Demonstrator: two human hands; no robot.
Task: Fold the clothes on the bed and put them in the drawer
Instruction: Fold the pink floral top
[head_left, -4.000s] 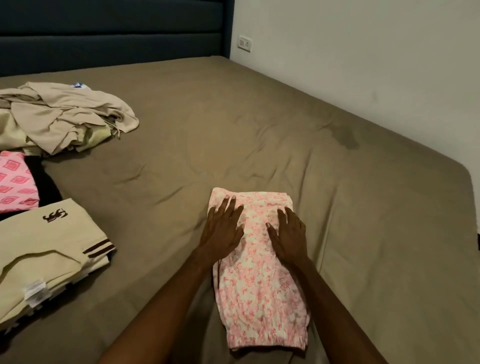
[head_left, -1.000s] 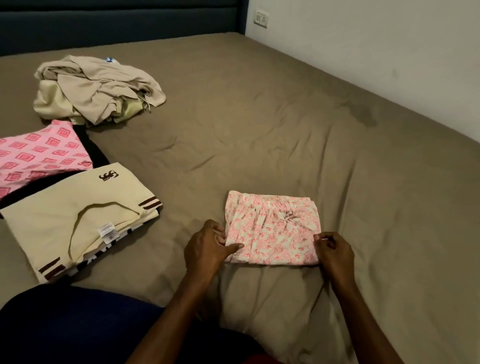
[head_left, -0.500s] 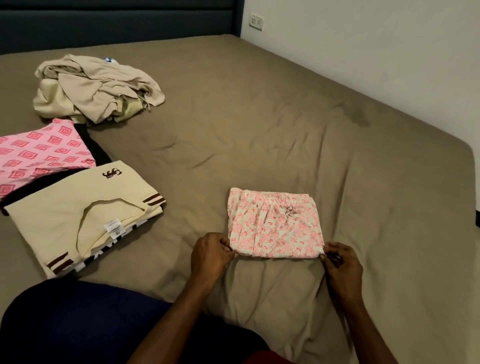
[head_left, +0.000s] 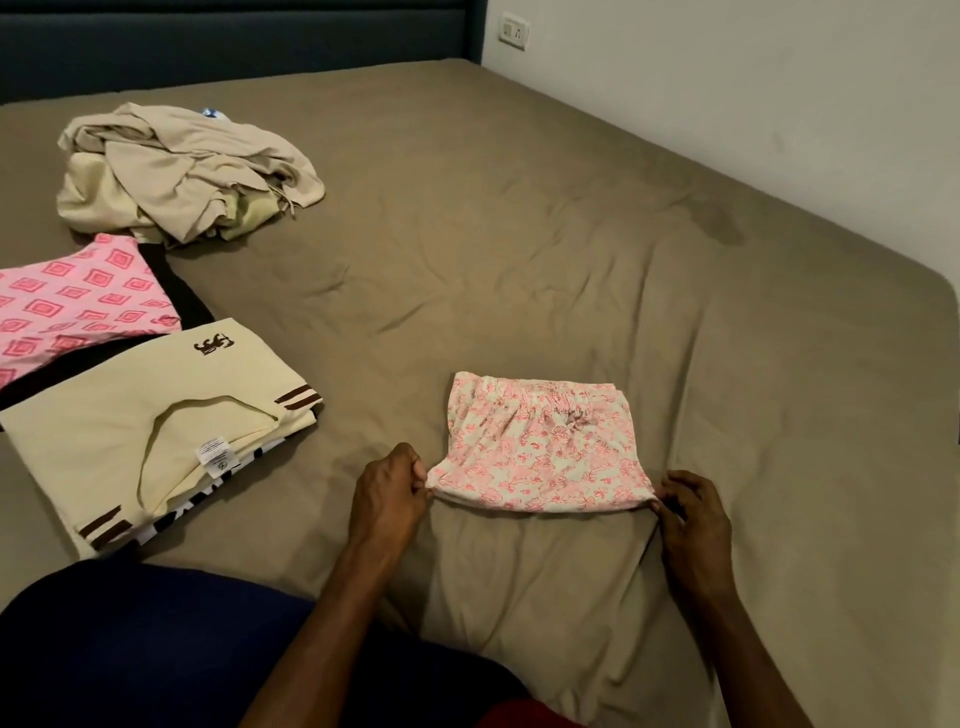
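Note:
Folded pink floral shorts lie on the brown bed sheet in front of me, elastic waistband on the far side. My left hand pinches the near left corner of the shorts. My right hand pinches the near right corner. The near edge is lifted slightly off the sheet. A folded cream shirt with brown stripes lies to the left. Behind it sits a folded pink diamond-patterned garment on something black. No drawer is in view.
A crumpled heap of beige clothes lies at the far left of the bed. A dark headboard runs along the back, and a white wall with a socket borders the right. My dark blue clothing fills the lower left.
The shorts, long and flat under both palms four seconds ago, are now folded in half. Both hands slid to the near corners, and the near edge has risen a little.

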